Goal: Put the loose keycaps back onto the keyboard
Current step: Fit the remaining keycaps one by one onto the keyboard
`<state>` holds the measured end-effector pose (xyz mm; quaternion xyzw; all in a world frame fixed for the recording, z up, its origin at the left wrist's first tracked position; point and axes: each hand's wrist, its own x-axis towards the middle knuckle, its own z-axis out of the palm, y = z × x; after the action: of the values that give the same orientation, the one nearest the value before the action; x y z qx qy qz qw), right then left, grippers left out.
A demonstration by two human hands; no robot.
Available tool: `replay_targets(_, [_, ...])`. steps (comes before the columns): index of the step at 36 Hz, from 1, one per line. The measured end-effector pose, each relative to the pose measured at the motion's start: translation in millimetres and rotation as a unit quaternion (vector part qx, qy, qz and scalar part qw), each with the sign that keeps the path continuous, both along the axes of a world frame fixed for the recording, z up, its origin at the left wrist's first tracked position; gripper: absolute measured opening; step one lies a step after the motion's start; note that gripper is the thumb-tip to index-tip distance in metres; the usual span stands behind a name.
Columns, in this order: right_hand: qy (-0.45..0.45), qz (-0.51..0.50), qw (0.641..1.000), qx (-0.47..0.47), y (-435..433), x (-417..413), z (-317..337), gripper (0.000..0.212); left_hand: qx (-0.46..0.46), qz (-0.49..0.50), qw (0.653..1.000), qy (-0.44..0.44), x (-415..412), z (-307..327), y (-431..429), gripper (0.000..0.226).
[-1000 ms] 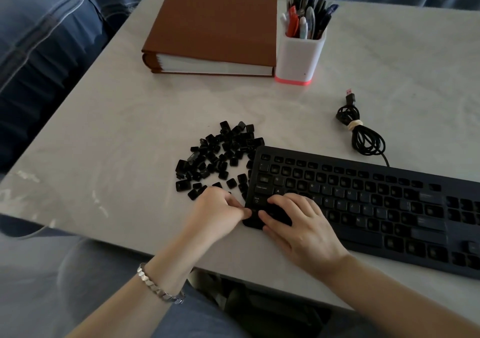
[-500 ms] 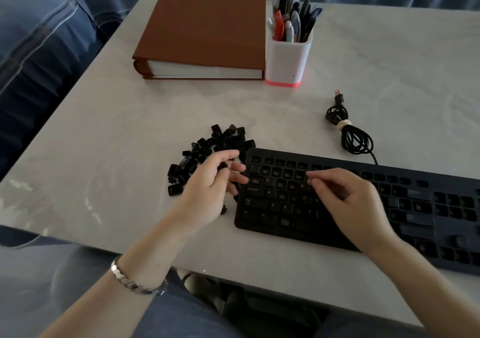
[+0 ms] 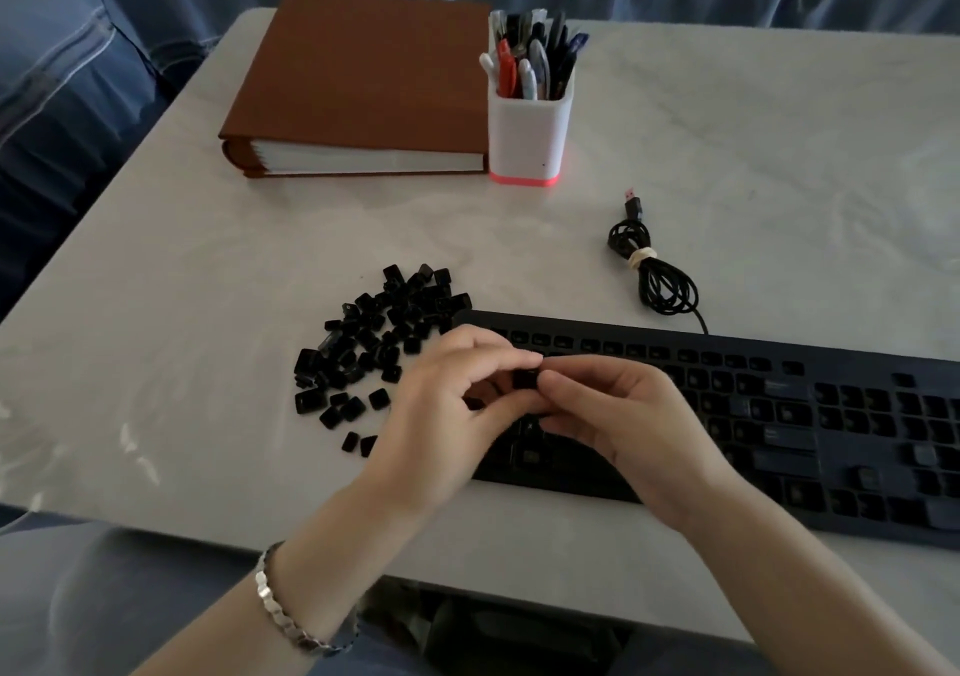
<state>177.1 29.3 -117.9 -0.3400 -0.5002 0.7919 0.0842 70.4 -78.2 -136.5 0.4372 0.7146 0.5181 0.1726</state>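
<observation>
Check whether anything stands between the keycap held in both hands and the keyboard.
Nothing visible does. The keycap, pinched between the left hand and right hand, hangs over the keyboard near its left end; only their fingers lie around it. The loose keycaps lie aside.

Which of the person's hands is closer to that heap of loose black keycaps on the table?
Left. The left hand borders the heap of keycaps; the right hand is farther right, above the keyboard. Both pinch one keycap between them.
</observation>
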Motion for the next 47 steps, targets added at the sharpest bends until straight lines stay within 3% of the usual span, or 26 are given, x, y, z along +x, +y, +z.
replay_targets(6, [0.008,-0.010,0.998,-0.065,3.9,6.3,0.9,0.021,0.035,-0.007,0.998,0.057,1.9,0.4,1.3,0.030])
replay_targets(13, [0.036,-0.004,0.994,-0.100,7.1,14.6,2.1,0.013,0.066,-0.033,0.997,0.006,3.5,4.1,3.5,0.028])
replay_targets(23, [0.024,0.003,0.999,-0.030,11.6,22.7,3.9,0.020,0.068,-0.072,0.993,-0.062,7.3,4.8,4.5,0.022])
replay_targets(32, [0.007,0.004,0.998,0.057,12.3,27.2,3.0,0.011,0.065,-0.053,0.996,-0.017,13.2,-1.1,10.6,0.014])
replay_targets(38, [0.001,0.021,0.991,0.134,18.2,36.2,2.9,0.031,0.065,-0.051,0.996,-0.024,19.5,-6.9,17.0,0.013])
replay_targets(47, [-0.124,-0.047,0.966,0.222,49.4,94.6,-21.3,0.026,-0.060,-0.064,0.991,0.102,50.8,-33.5,46.2,0.027])
